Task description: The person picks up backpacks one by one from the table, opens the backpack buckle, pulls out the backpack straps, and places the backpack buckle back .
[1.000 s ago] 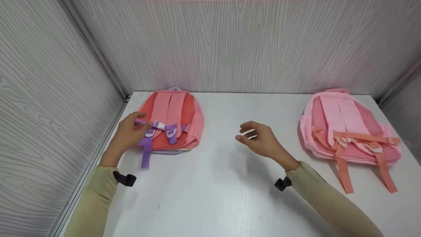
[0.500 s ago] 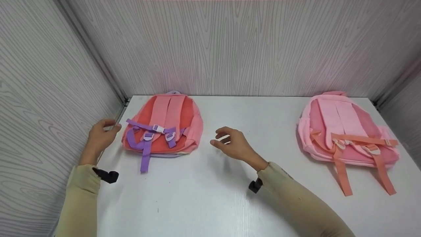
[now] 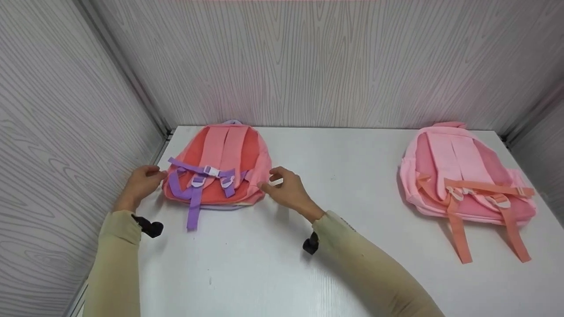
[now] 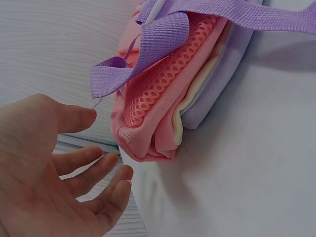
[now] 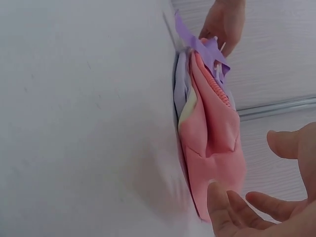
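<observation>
A coral-pink backpack [image 3: 234,145] lies on its front at the table's back left, shoulder straps up. Purple webbing straps [image 3: 193,213] with white buckles cross its lower part, and one end hangs onto the table. My left hand [image 3: 142,184] is at the bag's left side, fingers loosely bent; the left wrist view has a small gap between the fingertips and the bag's corner [image 4: 143,143]. On the opposite side is my right hand [image 3: 288,189], thumb and fingers spread. Its fingertips [image 5: 217,195] overlap the bag's side panel [image 5: 212,173] in the right wrist view; contact is unclear.
A lighter pink backpack [image 3: 458,154] with orange straps [image 3: 460,237] lies at the right of the white table [image 3: 246,273]. Wood-grain panels stand behind [image 3: 282,61] and on the left [image 3: 57,132], close beside my left arm.
My left hand let go of the purple strap, moved left off the bag, then came slightly back toward its side. My right hand moved left to the bag's right side.
</observation>
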`<state>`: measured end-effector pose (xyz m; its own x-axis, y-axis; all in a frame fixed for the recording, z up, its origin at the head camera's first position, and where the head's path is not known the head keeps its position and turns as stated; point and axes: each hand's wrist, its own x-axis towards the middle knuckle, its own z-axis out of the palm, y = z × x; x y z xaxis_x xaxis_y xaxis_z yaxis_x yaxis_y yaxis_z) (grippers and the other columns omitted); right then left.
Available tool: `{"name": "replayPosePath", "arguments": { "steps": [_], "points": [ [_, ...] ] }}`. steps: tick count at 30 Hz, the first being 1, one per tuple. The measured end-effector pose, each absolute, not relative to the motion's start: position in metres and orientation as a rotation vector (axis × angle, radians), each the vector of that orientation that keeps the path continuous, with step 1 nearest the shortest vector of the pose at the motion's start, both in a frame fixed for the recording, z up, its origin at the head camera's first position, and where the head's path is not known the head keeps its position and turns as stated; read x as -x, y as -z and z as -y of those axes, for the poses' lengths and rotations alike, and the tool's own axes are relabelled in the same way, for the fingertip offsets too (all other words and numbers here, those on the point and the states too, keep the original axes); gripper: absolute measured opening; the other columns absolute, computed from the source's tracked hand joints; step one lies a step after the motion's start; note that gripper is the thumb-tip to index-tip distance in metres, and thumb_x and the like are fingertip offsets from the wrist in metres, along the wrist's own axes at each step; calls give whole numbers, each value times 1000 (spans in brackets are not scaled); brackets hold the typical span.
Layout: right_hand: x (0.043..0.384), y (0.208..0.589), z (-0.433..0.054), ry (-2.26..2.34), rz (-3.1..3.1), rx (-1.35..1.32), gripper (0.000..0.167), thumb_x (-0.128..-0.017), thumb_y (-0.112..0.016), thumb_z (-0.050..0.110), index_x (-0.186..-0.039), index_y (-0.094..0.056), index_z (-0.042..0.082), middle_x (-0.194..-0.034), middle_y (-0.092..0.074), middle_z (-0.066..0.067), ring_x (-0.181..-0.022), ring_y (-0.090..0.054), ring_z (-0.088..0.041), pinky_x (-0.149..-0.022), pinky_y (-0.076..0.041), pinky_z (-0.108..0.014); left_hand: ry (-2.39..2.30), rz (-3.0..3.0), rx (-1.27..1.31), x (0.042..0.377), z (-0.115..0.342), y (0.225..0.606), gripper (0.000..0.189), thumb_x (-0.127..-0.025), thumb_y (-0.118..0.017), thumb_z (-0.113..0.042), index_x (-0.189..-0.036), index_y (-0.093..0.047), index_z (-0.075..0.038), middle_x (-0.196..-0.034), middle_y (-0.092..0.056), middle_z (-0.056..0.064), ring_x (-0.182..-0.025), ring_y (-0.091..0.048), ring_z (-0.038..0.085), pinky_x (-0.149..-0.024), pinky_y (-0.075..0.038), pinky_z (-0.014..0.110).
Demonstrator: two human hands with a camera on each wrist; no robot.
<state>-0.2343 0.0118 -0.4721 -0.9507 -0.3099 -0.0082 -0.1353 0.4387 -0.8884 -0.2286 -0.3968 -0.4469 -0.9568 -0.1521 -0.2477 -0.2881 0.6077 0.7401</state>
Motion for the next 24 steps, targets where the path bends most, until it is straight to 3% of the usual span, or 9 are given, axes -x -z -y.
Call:
{"name": "replayPosePath", "arguments": {
  "steps": [7,13,20,24],
  "points": [
    [230,483,13,1508,-2544,259,59,-97,-77,41,-141,-58,6,-124,-65,-9,-105,-62,-22,-88,-60,-33,-1255,-2596,296,234,394,453,67,-112,-41,-31,-162,-27,12,-161,-38,35,-138,-48,38,-113,-45,45],
    [230,484,23,1534,-2574,250,57,-97,-76,35,-140,-56,3,-117,-64,-9,-98,-61,-20,-79,-59,-29,-1255,-2609,270,234,392,452,67,-111,-42,-31,-161,-31,12,-161,-40,34,-139,-48,37,-112,-44,42],
    [230,482,23,1498,-2594,267,56,-96,-77,35,-138,-56,4,-116,-64,-9,-97,-61,-19,-78,-60,-27,-1285,-2610,269,233,390,452,66,-110,-45,-30,-160,-33,11,-158,-44,31,-127,-54,27,-95,-46,22],
    [231,482,20,1487,-2590,286,55,-95,-77,34,-137,-56,5,-114,-64,-9,-96,-61,-20,-77,-59,-29,-1291,-2602,270,233,388,453,67,-110,-47,-30,-162,-33,9,-160,-43,31,-132,-53,30,-103,-48,29]
  ]
}}
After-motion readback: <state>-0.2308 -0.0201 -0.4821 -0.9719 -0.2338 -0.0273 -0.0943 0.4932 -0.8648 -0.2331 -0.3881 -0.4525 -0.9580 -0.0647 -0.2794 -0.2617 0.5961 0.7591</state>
